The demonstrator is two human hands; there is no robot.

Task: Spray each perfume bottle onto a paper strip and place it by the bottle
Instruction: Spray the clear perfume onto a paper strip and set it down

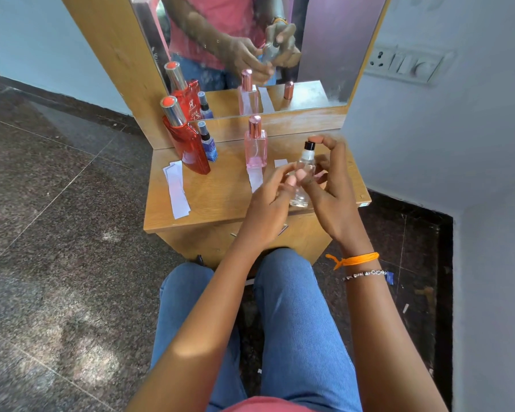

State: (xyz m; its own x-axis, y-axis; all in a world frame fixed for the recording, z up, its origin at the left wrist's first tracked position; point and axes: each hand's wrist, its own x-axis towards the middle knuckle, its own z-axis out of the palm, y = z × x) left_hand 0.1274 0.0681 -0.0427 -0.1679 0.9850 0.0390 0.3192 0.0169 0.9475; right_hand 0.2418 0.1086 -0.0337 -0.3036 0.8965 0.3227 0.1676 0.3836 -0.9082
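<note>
Both hands' fingers (292, 181) curled round clear bottle (304, 171), right forefinger atop its black cap (309, 145), above table (214, 197).

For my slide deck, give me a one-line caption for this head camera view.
Both hands, left hand and right hand, hold a clear perfume bottle over a wooden dresser.

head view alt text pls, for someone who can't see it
A seated person holds a clear perfume bottle in both hands over a small wooden dressing table, right hand with a finger on its black sprayer, left hand at its side. Red, blue and pink bottles and white paper strips stand before a mirror.
</note>
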